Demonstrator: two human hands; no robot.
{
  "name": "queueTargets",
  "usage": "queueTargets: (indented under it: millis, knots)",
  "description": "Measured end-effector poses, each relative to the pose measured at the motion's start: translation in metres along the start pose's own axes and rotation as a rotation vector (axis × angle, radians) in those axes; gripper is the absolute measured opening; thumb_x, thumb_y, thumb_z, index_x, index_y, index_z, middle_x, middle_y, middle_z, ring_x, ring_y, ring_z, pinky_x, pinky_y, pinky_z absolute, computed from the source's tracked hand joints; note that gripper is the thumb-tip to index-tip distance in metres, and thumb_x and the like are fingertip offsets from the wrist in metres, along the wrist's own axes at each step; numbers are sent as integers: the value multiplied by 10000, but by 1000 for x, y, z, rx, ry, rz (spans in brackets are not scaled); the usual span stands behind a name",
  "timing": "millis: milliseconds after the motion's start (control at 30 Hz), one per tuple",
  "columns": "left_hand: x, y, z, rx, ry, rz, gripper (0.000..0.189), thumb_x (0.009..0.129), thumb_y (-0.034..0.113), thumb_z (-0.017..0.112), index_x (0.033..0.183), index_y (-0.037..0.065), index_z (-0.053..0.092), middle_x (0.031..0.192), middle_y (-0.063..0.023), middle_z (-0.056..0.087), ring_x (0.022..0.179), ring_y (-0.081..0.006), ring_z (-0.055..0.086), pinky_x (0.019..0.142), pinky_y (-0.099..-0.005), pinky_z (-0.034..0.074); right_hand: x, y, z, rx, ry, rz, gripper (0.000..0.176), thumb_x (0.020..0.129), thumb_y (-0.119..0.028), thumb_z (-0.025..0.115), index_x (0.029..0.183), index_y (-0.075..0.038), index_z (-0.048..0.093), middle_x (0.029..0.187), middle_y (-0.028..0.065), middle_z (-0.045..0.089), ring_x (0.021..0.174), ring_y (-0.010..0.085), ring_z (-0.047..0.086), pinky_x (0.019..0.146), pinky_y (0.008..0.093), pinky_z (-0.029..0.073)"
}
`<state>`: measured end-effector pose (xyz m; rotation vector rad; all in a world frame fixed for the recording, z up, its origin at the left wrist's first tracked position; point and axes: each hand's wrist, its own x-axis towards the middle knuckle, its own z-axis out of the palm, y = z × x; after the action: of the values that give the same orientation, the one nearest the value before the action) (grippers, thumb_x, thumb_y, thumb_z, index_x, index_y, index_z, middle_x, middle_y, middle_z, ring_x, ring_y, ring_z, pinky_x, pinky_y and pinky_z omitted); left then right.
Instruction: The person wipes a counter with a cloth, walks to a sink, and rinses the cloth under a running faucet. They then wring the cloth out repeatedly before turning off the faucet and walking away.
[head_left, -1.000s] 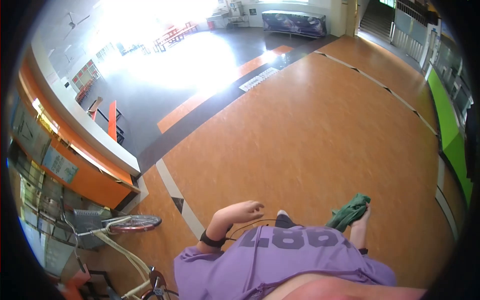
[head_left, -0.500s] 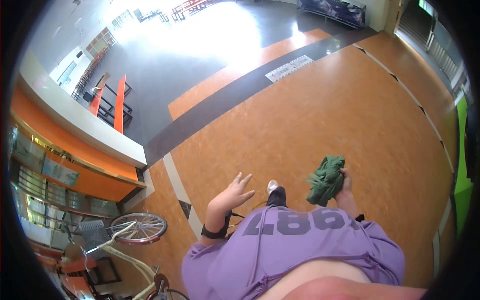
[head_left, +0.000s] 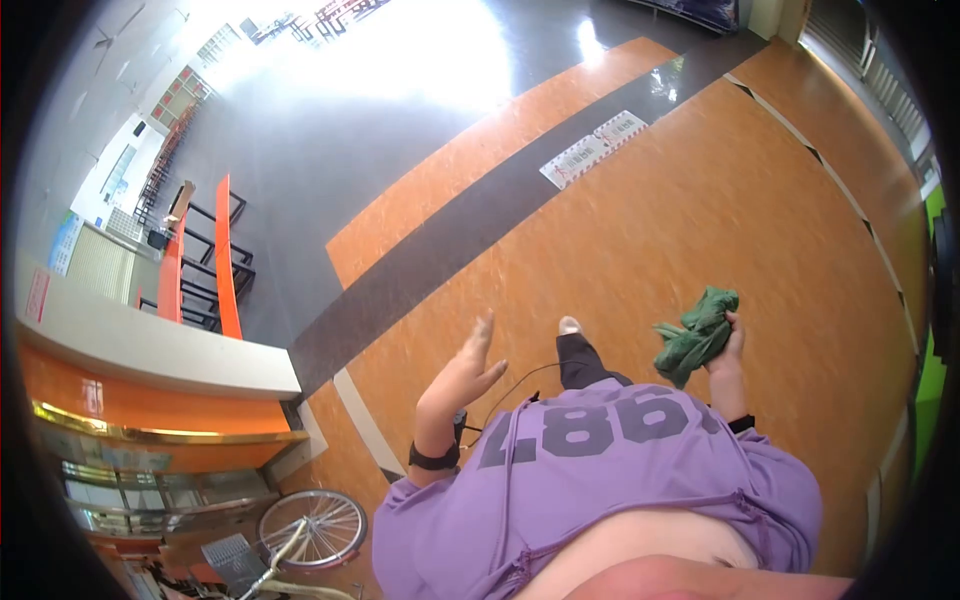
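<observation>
A crumpled green cloth (head_left: 697, 338) hangs from my right hand (head_left: 734, 342), whose fingers are wrapped round its right side. My left hand (head_left: 474, 362) is raised in front of the purple shirt (head_left: 600, 430), fingers stretched out and thumb apart, holding nothing. Both wrists wear black bands. Below the hands, one dark trouser leg and a light shoe (head_left: 569, 326) show on the orange floor. A thin black cable curves near the left forearm.
A bicycle (head_left: 312, 528) with a basket stands at the lower left beside an orange and white counter (head_left: 150, 350). Orange benches (head_left: 228, 260) stand beyond it. Printed signs (head_left: 592, 150) lie on the dark floor strip ahead.
The cloth and my right hand have moved right and slightly up. My left hand has turned more edge-on, its fingers closer together. The benches, counter and bicycle have shifted in view.
</observation>
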<state>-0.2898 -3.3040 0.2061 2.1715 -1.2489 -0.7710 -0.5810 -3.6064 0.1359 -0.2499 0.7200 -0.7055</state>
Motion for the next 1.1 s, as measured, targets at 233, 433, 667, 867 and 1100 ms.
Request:
queueTargets:
  millis: [233,433,667,867,1100]
  knots:
    - [177,-14,-117,29,58,-18,638,855,153,504,1375,58,147,1095,-191,567,1002,-322,552,861,-361,419,210,-25,110,-130,46,51,213,697,-287,564,817,-111,562,689,46,589,604,195,565,574,347,473]
    - [306,-36,-199,-184,-33,118,425,850,120,488,1255,18,410,1114,-130,576,1017,-266,550,870,-342,412,342,4,285,-200,-312,212,338,717,-206,546,1006,-34,519,888,109,597,771,236,596,704,390,505]
    - [505,-100,-316,-65,-60,198,363,824,85,481,1177,2,473,1062,-125,595,1002,-246,549,853,-343,419,521,47,408,-192,-360,290,437,722,-223,524,1096,-2,481,973,156,576,888,282,574,790,411,484]
    - [694,-116,-416,-261,-308,308,364,844,87,455,1202,23,462,1142,-133,546,1068,-239,508,895,-339,396,643,7,491,-187,-281,113,446,726,-235,511,1096,12,479,982,168,575,885,284,575,800,424,474]
    - [974,-147,-460,-1481,-782,256,710,804,659,225,1377,240,222,1354,-197,302,1240,-384,296,988,-537,234,779,-41,526,-99,-182,-135,528,699,-218,508,1177,-5,435,1099,163,538,976,303,544,863,442,440]
